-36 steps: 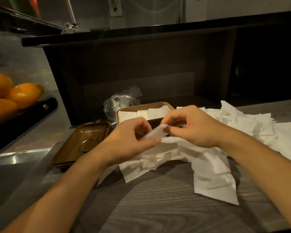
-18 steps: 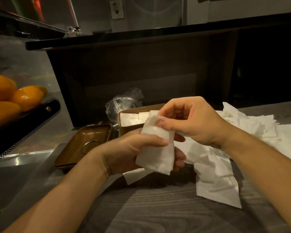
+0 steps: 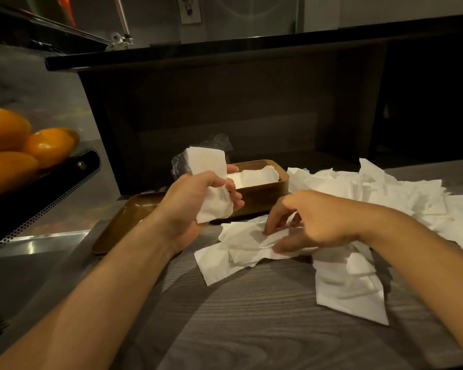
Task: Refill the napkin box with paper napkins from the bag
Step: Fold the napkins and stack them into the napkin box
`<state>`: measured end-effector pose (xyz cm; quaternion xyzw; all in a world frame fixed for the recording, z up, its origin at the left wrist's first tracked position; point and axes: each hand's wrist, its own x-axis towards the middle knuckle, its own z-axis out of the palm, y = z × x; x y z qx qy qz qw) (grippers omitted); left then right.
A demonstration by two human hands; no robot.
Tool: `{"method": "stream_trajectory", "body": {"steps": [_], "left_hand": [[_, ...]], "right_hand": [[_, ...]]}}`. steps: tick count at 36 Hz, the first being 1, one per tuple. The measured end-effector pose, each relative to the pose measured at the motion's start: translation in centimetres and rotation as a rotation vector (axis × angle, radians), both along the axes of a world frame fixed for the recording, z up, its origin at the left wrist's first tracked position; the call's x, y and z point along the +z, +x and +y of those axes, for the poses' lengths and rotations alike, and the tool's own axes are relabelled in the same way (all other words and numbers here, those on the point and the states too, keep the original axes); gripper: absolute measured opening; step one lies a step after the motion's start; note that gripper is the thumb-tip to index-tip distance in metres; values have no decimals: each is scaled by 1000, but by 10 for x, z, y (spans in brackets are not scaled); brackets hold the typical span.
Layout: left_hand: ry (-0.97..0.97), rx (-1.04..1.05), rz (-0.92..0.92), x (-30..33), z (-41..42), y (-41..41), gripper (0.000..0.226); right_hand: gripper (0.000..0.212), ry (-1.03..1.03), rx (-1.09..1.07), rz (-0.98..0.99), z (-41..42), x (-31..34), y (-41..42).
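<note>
My left hand [image 3: 195, 194] grips a folded white napkin [image 3: 207, 166] upright, just left of the brown napkin box [image 3: 262, 193]. The box stands open and holds a few white napkins [image 3: 254, 177]. My right hand [image 3: 313, 220] reaches down onto loose napkins [image 3: 241, 244] on the table in front of the box, its fingers curled and pinching one of them. A wide heap of loose white napkins [image 3: 372, 193] spreads to the right. The crumpled clear plastic bag [image 3: 179, 164] lies behind the box, partly hidden by the held napkin.
The box's brown lid [image 3: 123, 225] lies upside down to the left of the box. Orange fruits [image 3: 19, 148] sit in a black perforated basket [image 3: 46, 193] at far left. A dark counter wall [image 3: 225, 102] rises behind the grey wooden table [image 3: 251, 316].
My left hand has lifted the folded napkin up and leftward, alone. My right hand let go of it and dropped onto the loose napkins on the table.
</note>
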<state>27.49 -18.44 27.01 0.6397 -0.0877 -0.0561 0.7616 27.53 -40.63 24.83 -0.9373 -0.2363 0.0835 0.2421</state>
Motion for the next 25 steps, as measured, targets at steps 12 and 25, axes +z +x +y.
{"method": "stream_trajectory", "body": {"steps": [12, 25], "left_hand": [[128, 2, -70, -1, 1, 2, 18], [131, -290, 164, -1, -3, -12, 38]], "right_hand": [[12, 76, -73, -113, 1, -3, 4], [33, 682, 35, -70, 7, 29, -19]]}}
